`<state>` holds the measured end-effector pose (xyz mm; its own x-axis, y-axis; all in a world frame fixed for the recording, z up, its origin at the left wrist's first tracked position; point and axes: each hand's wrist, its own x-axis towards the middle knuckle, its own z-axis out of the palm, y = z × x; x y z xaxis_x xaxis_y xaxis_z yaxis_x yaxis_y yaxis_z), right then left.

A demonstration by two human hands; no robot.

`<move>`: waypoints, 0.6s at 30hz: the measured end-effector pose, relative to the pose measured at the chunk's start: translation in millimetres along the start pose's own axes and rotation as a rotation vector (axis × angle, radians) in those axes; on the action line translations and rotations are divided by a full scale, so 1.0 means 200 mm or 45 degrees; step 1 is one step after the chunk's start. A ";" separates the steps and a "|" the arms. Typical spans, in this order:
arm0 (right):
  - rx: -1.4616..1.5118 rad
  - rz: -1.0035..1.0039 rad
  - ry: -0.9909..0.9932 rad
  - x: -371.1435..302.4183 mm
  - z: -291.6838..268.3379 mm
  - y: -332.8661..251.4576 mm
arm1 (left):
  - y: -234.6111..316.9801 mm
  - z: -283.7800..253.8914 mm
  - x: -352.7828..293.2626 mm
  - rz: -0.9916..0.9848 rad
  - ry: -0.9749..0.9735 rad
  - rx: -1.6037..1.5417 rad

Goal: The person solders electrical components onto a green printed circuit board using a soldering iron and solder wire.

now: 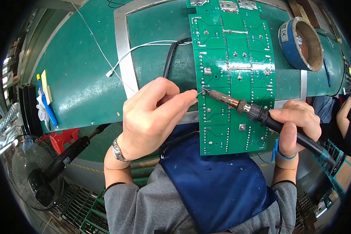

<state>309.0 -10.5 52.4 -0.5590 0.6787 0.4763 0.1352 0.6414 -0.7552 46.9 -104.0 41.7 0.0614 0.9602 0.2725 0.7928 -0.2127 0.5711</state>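
A long green circuit board [238, 90] lies solder side up in front of me, its near end reaching over the table edge. My right hand [300, 123] is closed around the handle of a soldering iron [242, 107], whose tip touches a pad near the board's left edge. My left hand [150, 111] pinches a thin solder wire [200, 93] between thumb and fingertips, with its end right beside the iron tip. A long thin strand [93, 34] runs from the table's far left toward the left hand. Rows of solder joints cover the board.
Behind the board on the right lies a blue roll with a cardboard core [300, 43]. A white cable [144, 45] and a black cable [170, 58] lie left of the board. Pens [47, 102] are at the left table edge, near a black fan [37, 175]. Another person's arm [344, 115] shows far right.
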 end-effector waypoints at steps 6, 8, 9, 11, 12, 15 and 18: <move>-0.057 -0.005 -0.019 -0.02 -0.03 -0.03 | 0.02 0.00 0.00 0.015 0.019 0.004; -0.065 -0.021 0.000 -0.03 -0.04 -0.04 | 0.02 -0.01 -0.02 -0.011 0.081 -0.020; -0.028 0.004 0.039 -0.04 -0.04 -0.04 | 0.01 -0.02 -0.02 -0.014 0.079 -0.019; 0.009 0.032 0.077 -0.05 -0.04 -0.05 | 0.01 -0.05 -0.03 0.124 -0.009 0.079; 0.006 0.026 0.045 -0.05 -0.04 -0.05 | 0.00 -0.04 -0.04 0.164 0.010 0.074; 0.022 0.014 -0.022 -0.04 -0.03 -0.04 | 0.03 -0.05 -0.06 0.128 -0.051 0.081; 0.025 0.005 -0.080 -0.04 -0.02 -0.05 | 0.04 -0.04 -0.06 0.129 -0.086 0.071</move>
<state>316.1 -20.4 58.3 -0.6090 0.6568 0.4446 0.1217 0.6313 -0.7659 47.5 -118.1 48.2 0.1819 0.9447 0.2728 0.8129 -0.3006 0.4989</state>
